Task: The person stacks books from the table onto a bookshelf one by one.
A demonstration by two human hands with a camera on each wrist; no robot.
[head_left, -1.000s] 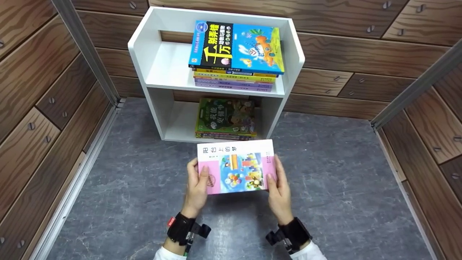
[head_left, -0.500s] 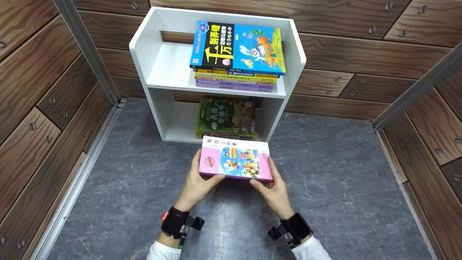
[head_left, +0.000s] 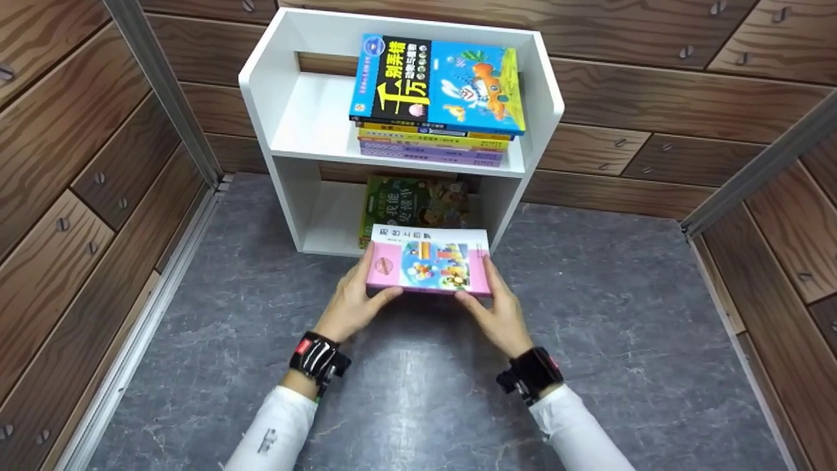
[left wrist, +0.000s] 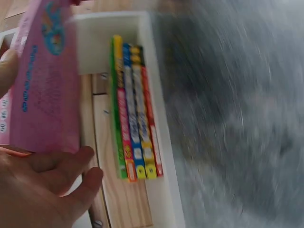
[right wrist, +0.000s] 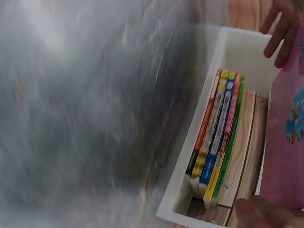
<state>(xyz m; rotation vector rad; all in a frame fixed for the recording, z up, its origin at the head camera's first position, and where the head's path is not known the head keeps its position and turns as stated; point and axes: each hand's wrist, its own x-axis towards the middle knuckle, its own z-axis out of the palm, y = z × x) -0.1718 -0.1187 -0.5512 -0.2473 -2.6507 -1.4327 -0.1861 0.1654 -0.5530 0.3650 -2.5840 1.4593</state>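
Note:
In the head view, a pink-and-white picture-covered book (head_left: 431, 261) is held in front of the white shelf unit's lower compartment, cover up. My left hand (head_left: 350, 301) grips its left end, thumb along the near edge. At the right end my right hand (head_left: 498, 311) grips it the same way. Beyond it, a stack of books topped by a green one (head_left: 418, 203) lies in the lower compartment, partly hidden by the held book. Both wrist views show the held book's pink underside (left wrist: 47, 95) and the lower stack's colourful spines (right wrist: 216, 137).
On the upper shelf (head_left: 307, 118) of the white unit (head_left: 261, 98), several books lie stacked to the right, a blue one (head_left: 458, 85) on top. Wood-patterned panels (head_left: 654, 104) stand behind and at both sides. Grey floor (head_left: 621, 294) surrounds the unit.
Both hands have moved the book forward toward the lower compartment, where it now overlaps the green stack in the head view. My thumbs have shifted from its cover to its near edge.

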